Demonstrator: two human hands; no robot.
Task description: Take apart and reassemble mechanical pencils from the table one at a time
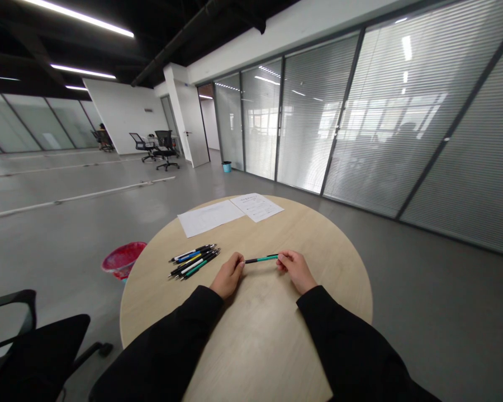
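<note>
A green and black pen (261,259) is stretched level between my two hands, a little above the round wooden table (272,318). My left hand (230,274) pinches its black end, with the tip hidden by the fingers. At the green end, my right hand (294,269) is closed on the pen near its clip. Left of my left hand lies a loose pile of pens (195,262), with black, white, blue, yellow and green barrels, all pointing roughly the same way.
Two sheets of paper (212,216) lie at the table's far edge, the right one printed. A red-lined bin (123,259) stands on the floor left of the table. A black chair (37,346) is at the lower left. Glass partitions with blinds run along the right.
</note>
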